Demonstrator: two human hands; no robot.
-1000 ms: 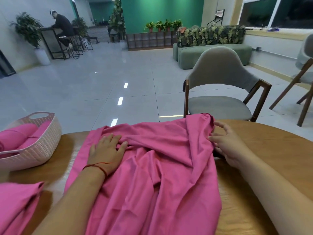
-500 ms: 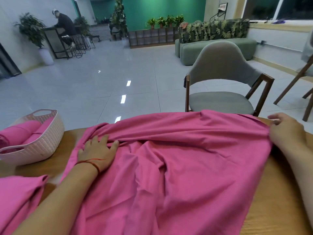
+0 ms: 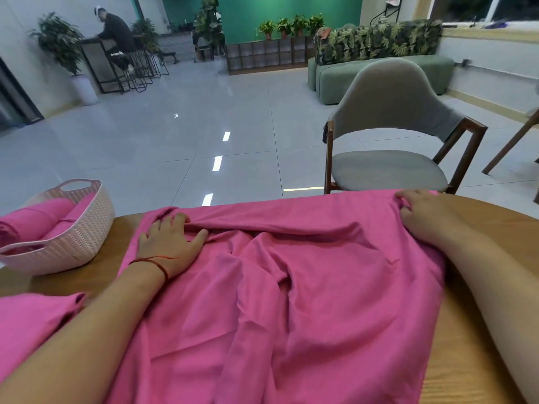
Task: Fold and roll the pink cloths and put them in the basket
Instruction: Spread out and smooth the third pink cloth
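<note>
A large, creased pink fabric cloth (image 3: 291, 301) is spread over a round wooden table (image 3: 481, 360), just to the right of a pale pink woven plastic basket (image 3: 75, 237) with cut-out handles. The basket is set on the same table, and rolled pink cloths (image 3: 32, 223) are held inside it, lying side by side. The left hand (image 3: 169, 243) is laid flat on the large cloth at the far corner nearest the basket. Its fingers are straight and slightly spread, the fabric is pressed down, and nothing is gripped. A thin red string bracelet (image 3: 151, 262) is worn on that wrist. The right hand (image 3: 423, 217) is placed at the cloth's other far corner, well away from the basket. Its fingers are bent over the edge, and a bunch of fabric is pinched against the thumb. A second, loose pink cloth (image 3: 32, 330) is seen on the near side of the basket, beside the left forearm. A grey upholstered chair with a dark wooden frame (image 3: 390, 170) is seen on the floor beyond the table, far to the right of the basket.
</note>
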